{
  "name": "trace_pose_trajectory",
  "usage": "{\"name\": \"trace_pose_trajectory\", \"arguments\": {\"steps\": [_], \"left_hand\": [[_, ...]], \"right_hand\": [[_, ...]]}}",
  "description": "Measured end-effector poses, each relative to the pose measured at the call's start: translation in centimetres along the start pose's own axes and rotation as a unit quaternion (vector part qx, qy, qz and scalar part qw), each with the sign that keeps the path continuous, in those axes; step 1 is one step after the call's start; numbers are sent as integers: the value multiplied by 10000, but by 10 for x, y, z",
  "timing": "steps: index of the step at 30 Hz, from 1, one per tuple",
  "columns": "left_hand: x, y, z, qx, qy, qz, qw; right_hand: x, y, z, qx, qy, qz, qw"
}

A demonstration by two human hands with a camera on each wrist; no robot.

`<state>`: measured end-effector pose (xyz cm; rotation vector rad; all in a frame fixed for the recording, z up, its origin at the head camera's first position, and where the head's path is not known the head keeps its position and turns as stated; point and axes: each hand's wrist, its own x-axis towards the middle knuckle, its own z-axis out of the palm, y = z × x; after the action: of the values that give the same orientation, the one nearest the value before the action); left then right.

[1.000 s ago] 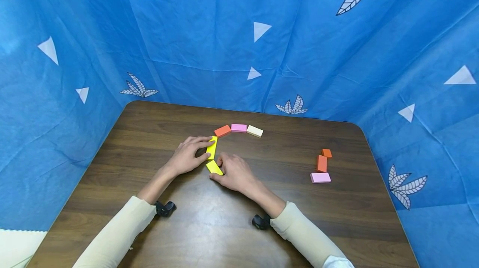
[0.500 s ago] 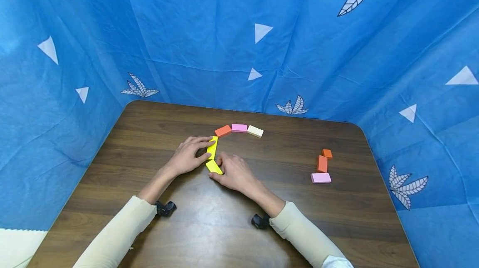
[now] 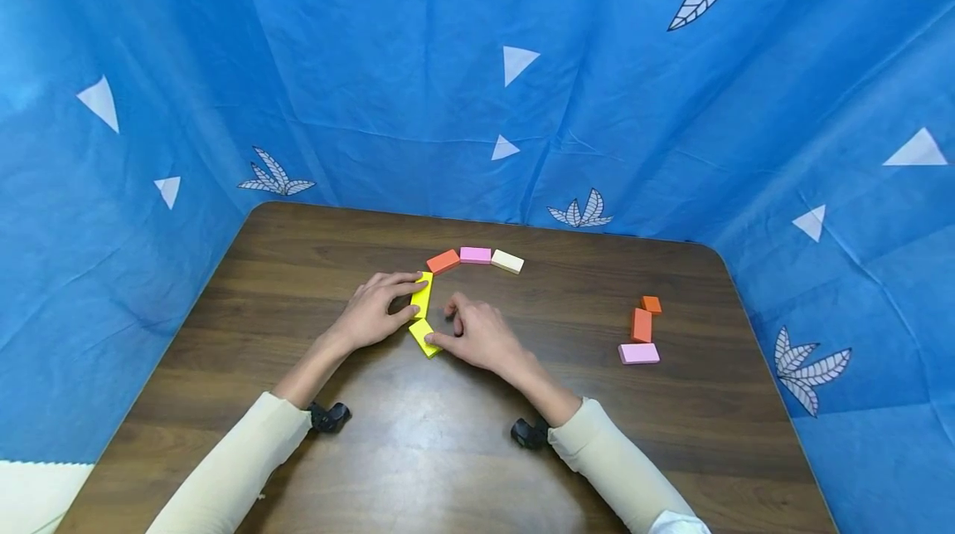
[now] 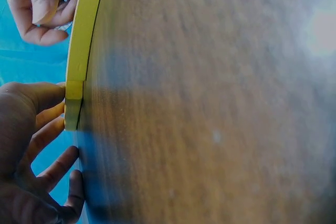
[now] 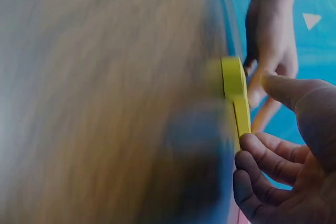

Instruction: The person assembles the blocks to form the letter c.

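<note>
Two yellow blocks meet end to end near the table's middle. On the upper yellow block (image 3: 423,298) rests my left hand (image 3: 375,308), its fingers extended across the top and its thumb at the near end. The lower yellow block (image 3: 420,335) lies at an angle below it. My right hand (image 3: 483,337) is beside this lower block, thumb tip over or against its right edge; the head view does not settle which. The right wrist view shows that thumb (image 5: 283,88) apart from the fingers, which are loosely bent and hold nothing.
An orange-red block (image 3: 443,261), a pink block (image 3: 475,255) and a cream block (image 3: 507,261) continue the curve at the back. To the right lie a small orange block (image 3: 652,304), a red-orange block (image 3: 642,325) and another pink block (image 3: 638,354). Blue cloth (image 3: 388,103) surrounds the wooden table (image 3: 313,235).
My right hand has let go of the lower yellow block and drawn back slightly to the right. That block has turned a little steeper. The left hand stays in place.
</note>
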<state>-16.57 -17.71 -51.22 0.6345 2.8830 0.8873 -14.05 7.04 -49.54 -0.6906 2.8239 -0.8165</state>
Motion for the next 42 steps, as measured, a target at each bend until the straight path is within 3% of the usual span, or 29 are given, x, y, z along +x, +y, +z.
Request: {"name": "trace_pose_trajectory", "arguments": {"steps": [10,16,23,32,37,42], "left_hand": [[-1,0,0,18,22,8,10000],[-1,-1,2,45,8,-1,10000],[0,-2,2,58,25,26,10000],[-1,-2,2,75,57,38,9999],[-2,-2,2,79,85,46,9999],[-1,-1,3,86,42,60,9999]], "right_hand": [[-34,61,-36,136,816,676,9943],[-66,98,-62,182,1038,1113,9882],[-109,130,-76,-30,1319,1353,9820],[-154,158,-98,-133,1783,1247,9759],[-170,172,-111,32,1970,949,9758],[-193,190,-124,208,1824,992,9780]]}}
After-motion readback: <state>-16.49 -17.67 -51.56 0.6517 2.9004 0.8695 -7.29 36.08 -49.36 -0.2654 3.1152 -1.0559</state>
